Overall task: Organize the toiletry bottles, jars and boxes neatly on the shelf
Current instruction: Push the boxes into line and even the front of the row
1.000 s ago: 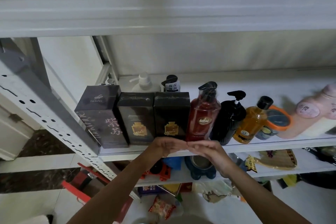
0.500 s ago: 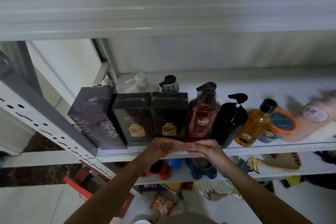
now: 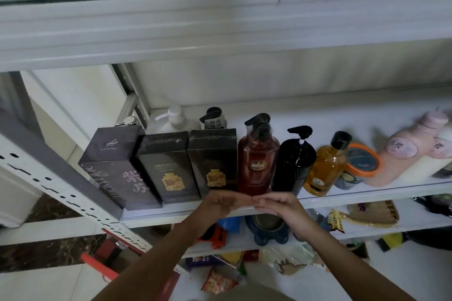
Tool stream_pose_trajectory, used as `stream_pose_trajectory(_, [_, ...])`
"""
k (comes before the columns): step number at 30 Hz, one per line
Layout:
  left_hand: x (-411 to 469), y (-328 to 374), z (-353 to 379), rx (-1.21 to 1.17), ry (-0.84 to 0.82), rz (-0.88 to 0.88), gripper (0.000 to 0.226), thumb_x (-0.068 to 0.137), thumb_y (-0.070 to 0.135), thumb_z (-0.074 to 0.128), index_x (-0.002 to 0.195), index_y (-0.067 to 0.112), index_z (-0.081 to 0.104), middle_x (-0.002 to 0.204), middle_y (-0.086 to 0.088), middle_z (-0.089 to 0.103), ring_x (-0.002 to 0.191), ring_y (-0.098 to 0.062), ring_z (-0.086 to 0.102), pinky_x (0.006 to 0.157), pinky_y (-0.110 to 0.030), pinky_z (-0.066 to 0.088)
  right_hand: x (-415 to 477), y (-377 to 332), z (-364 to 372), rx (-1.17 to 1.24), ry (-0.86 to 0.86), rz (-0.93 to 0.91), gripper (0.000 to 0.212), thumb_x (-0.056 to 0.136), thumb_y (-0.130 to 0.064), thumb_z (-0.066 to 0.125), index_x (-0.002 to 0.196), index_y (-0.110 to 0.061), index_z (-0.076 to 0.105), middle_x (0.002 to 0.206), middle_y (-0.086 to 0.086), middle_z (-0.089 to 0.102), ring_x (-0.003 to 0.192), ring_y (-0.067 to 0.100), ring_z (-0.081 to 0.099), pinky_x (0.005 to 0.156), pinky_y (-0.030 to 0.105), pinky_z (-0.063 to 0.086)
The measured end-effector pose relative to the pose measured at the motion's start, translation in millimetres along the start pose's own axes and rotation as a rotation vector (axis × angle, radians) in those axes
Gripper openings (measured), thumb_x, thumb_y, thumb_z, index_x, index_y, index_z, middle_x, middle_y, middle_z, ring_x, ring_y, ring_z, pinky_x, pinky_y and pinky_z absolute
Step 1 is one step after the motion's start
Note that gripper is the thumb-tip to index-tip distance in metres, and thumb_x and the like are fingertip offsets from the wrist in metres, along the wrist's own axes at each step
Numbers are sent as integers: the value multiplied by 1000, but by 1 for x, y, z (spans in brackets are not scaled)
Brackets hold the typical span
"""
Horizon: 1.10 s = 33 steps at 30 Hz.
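Compared with a second ago, hands and items sit unchanged; only the viewpoint drifted, now showing the trays above. Judgement: front row is aligned, final check under way. On the white metal shelf (image 3: 367, 199), from 9 toward 3 o'clock: tall purple-grey carton (image 3: 117, 168), two black cartons with gold emblems (image 3: 168, 166) (image 3: 214, 159), red pump bottle (image 3: 256, 161), black pump bottle (image 3: 294, 164), amber screw-cap bottle (image 3: 326, 168), orange-rimmed jar (image 3: 359, 164) tilted, pink bottle (image 3: 401, 151) lying over. Left hand (image 3: 221, 204) and right hand (image 3: 278, 204) meet fingertip to fingertip at the shelf lip, at 6 o'clock of the red bottle's base, loosely curled, holding nothing. Remaining: right-end items look untidy.
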<state>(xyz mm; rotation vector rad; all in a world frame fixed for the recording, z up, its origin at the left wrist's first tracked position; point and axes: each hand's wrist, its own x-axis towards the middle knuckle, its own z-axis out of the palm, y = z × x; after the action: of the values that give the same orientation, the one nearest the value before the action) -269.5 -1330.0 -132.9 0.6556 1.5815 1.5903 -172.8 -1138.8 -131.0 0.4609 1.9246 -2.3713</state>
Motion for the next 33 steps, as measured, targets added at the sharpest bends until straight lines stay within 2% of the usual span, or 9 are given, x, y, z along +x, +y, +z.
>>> stream_pose_trajectory(3, [13,1,23,-13,-47,44,39,84,-13,44,121,-18,52,114,-3,69,113,-20,61,98,-27,46,-11,-2,-23,-16,10,-61,18,80,-11,67,96,-4,74,106,14,71,103,29,66,94,37,52])
stream_pose_trajectory(5, [21,2,36,-22,-64,47,49,75,-12,41,124,-13,52,116,-10,67,118,-26,58,104,-34,43,-18,-5,-37,5,26,-78,42,66,-33,81,97,-5,74,105,17,71,102,31,66,92,37,53])
stream_pose_trajectory(7, [30,2,45,-16,-89,24,58,70,-13,39,124,-4,55,120,-17,63,121,-30,55,109,-42,38,-23,-9,-50,18,30,-63,65,55,-45,85,104,-5,71,106,18,70,101,30,67,90,34,54])
stream_pose_trajectory(9, [39,2,53,9,-117,36,63,66,-13,38,124,3,57,118,-11,66,122,-29,55,110,-44,36,-25,-12,-59,2,24,-59,64,61,-41,83,110,-4,68,108,17,70,102,29,67,91,35,53])
stream_pose_trajectory(11, [44,2,58,19,-118,39,65,64,-10,39,125,4,56,115,-5,68,120,-28,56,110,-43,38,-23,-12,-64,-11,41,-40,41,75,-22,74,111,-2,67,106,16,70,102,29,67,93,36,53])
stream_pose_trajectory(14, [49,2,62,38,-101,55,63,67,-4,44,130,-3,44,108,7,71,114,-14,61,102,-28,44,-17,-10,-67,1,60,-16,29,84,-2,60,112,1,65,106,16,70,103,30,66,90,33,54])
stream_pose_trajectory(17, [52,3,66,40,-97,58,63,70,-9,40,133,-5,33,105,19,69,111,-3,61,93,-17,44,-10,-11,-69,25,68,8,28,86,-2,60,112,4,65,106,18,70,102,32,66,88,32,55])
stream_pose_trajectory(28, [54,0,71,55,27,2,67,62,-10,37,126,5,52,104,10,72,110,-8,62,93,-18,45,-4,-8,-74,32,38,41,28,87,0,58,114,3,64,107,18,70,101,31,66,86,33,55])
stream_pose_trajectory(33, [63,-7,79,112,-1,-5,65,68,-30,32,128,-6,42,100,15,72,105,-4,64,91,-15,45,-15,-5,-86,26,20,13,29,86,2,59,114,4,64,108,19,69,103,29,66,92,37,53])
